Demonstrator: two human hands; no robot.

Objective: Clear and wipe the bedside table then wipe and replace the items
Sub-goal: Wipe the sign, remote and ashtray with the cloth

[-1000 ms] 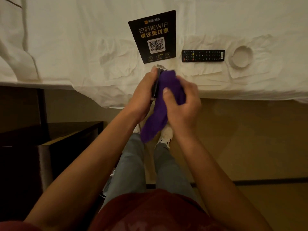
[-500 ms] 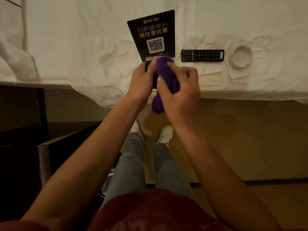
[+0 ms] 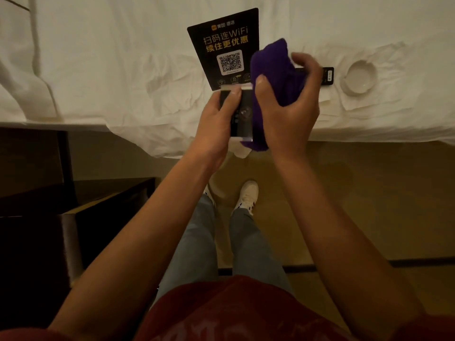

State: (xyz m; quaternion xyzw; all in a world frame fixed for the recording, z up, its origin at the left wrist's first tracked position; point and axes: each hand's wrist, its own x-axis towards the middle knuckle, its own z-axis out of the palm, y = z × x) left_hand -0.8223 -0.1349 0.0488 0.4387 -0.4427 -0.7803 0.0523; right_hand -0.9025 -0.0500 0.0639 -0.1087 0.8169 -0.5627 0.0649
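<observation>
The left hand [image 3: 216,121] grips a small black rectangular device with pale ends and a round control on its face [image 3: 242,114]. Its thumb lies across the top of the device, with the other fingers curled beneath and out of sight. The right hand [image 3: 288,112] has its fingers and thumb curled round a bunched purple cloth [image 3: 275,72], which touches the right edge of the device; one end of the cloth sticks up above the hand and the other end hangs below the device. Both hands are held over the near edge of a bed covered with a rumpled white sheet [image 3: 110,70].

On the sheet just beyond the hands lies a black card sign printed with a QR code and yellow and white WiFi lettering [image 3: 221,45], its lower edge partly hidden by the device. To the right, a black remote control [image 3: 326,76] lies on the sheet, mostly hidden behind the right hand and cloth. Just beside it, further right, sits a round pale ashtray-like dish [image 3: 360,78].

Below the bed edge is a tan floor [image 3: 369,205], where the person's legs in blue jeans [image 3: 197,247] and white shoes [image 3: 247,196] stand. At the left is the dark wooden bedside tabletop [image 3: 32,230], well apart from the hands.
</observation>
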